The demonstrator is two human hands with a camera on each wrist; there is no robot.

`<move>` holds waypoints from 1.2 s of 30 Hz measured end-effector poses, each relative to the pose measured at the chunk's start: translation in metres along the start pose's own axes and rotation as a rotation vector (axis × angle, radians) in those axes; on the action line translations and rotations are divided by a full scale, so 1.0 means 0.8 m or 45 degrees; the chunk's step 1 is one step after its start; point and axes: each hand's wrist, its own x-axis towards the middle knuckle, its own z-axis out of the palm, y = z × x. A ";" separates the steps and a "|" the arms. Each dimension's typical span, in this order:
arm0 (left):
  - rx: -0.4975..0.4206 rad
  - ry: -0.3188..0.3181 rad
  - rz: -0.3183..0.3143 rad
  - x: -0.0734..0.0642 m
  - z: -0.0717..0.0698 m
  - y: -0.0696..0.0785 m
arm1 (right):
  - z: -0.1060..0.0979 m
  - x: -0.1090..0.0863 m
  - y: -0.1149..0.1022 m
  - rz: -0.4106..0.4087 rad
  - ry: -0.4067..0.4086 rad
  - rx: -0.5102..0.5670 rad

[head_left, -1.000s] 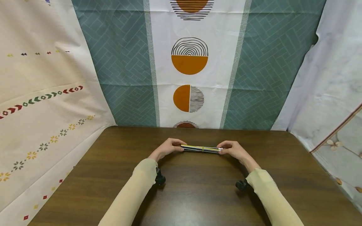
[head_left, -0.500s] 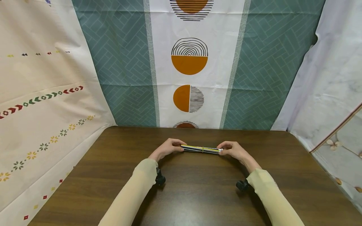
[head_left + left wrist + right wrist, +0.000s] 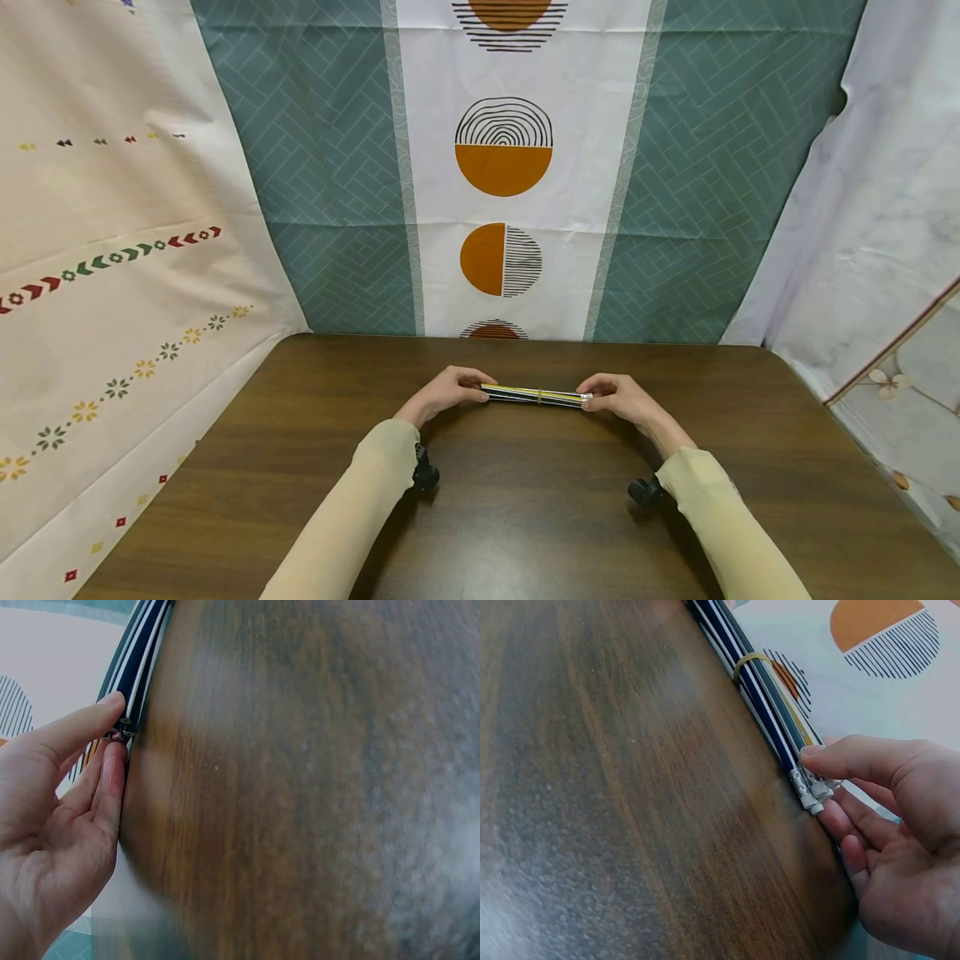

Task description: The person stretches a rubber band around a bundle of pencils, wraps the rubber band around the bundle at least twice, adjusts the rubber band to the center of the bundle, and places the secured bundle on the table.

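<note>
A bundle of pencils (image 3: pixel 525 395), dark with white and yellow stripes, lies crosswise between my two hands near the table's far side. Round its middle runs a yellowish rubber band (image 3: pixel 751 660). My left hand (image 3: pixel 450 390) pinches the left end between thumb and fingers, as the left wrist view also shows. At the other end, my right hand (image 3: pixel 617 395) holds the pencils with its thumb on top, close to their silver ferrules and white erasers (image 3: pixel 815 798). Whether the bundle touches the tabletop cannot be told for sure.
The dark brown wooden table (image 3: pixel 517 500) spreads out in front of and around both hands. Behind it hangs a green and white patterned cloth (image 3: pixel 337 183). A cream cloth (image 3: pixel 135 275) stands at the left and a marbled white one (image 3: pixel 892 208) at the right.
</note>
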 end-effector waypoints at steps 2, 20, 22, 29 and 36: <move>-0.001 -0.002 -0.002 0.000 0.000 0.000 | 0.000 0.000 0.001 -0.002 -0.004 0.000; 0.057 -0.057 0.000 0.000 0.003 0.002 | -0.004 0.002 0.012 -0.052 -0.057 0.033; 0.065 -0.064 0.009 0.002 0.004 0.003 | -0.005 0.002 0.014 -0.052 -0.059 0.036; 0.137 -0.048 0.012 0.004 0.005 0.003 | 0.000 0.001 0.017 -0.082 -0.048 -0.033; 0.471 -0.007 0.057 -0.008 0.005 0.010 | 0.016 -0.012 0.016 -0.193 0.044 -0.338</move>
